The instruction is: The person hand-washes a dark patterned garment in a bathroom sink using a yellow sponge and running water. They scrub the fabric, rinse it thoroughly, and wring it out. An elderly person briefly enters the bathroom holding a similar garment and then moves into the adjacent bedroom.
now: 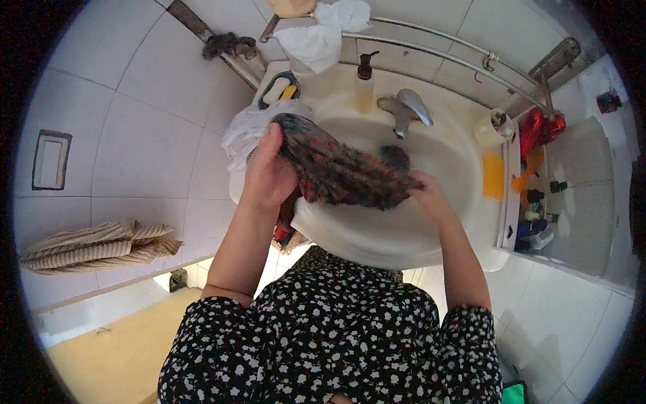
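Note:
A dark patterned cloth [340, 168], twisted into a thick roll, stretches across the near side of a white washbasin [404, 236]. My left hand [267, 172] grips its left end over the basin's left rim. My right hand [427, 192] holds the right end above the bowl. Both hands are closed tight on the fabric. A white cloth [245, 131] lies on the rim just behind my left hand.
A chrome tap [407, 108] and a pump bottle [364, 84] stand at the basin's back, a soap dish [279, 91] at its left. A white rag [323, 34] hangs over a metal rail. Small bottles [535, 219] sit on a shelf at right. Folded towels [94, 246] rest at left.

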A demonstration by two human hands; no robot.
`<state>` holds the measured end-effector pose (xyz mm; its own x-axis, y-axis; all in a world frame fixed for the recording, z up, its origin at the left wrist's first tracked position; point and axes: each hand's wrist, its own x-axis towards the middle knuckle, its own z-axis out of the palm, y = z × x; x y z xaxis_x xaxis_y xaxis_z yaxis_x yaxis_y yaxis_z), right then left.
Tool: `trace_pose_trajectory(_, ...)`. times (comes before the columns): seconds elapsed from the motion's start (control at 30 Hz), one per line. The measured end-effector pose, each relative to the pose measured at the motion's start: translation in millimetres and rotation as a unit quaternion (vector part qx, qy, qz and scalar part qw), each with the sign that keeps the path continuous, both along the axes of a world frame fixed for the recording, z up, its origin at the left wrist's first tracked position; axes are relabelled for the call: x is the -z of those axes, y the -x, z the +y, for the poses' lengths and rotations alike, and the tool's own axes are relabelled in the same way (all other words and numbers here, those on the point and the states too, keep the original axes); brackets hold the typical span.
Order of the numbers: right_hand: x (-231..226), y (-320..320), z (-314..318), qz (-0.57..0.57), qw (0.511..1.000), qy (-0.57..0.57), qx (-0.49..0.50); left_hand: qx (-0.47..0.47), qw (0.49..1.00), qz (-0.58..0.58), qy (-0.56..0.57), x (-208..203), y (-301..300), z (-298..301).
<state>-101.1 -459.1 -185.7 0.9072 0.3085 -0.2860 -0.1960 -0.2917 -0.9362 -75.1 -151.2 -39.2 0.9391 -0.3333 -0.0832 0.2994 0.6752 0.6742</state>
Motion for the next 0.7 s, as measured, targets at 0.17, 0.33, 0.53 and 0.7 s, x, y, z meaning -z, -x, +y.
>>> trace_pose_trajectory(0.17,-89.8,-3.1,33.0,-0.073,0.936,-0.327,0.106,-0.008,0.989,0.135,0.053,77.7,-14.0,-47.4)
trace_pose_trajectory(0.33,-101.6,16.5,112.2,-0.239,0.960,0.147,0.013,0.140,0.956,0.253,0.052,113.6,-26.1,-111.7)
trace_pose_trajectory(0.53,-51.9,-25.7,79.9,-0.101,0.931,0.308,0.167,0.029,0.959,0.263,0.105,147.9,14.5,-146.7)
trace_pose_trajectory(0.7,-74.8,17.6,115.3,-0.326,0.891,0.302,0.096,0.067,0.954,0.265,0.119,118.7,8.3,-123.8)
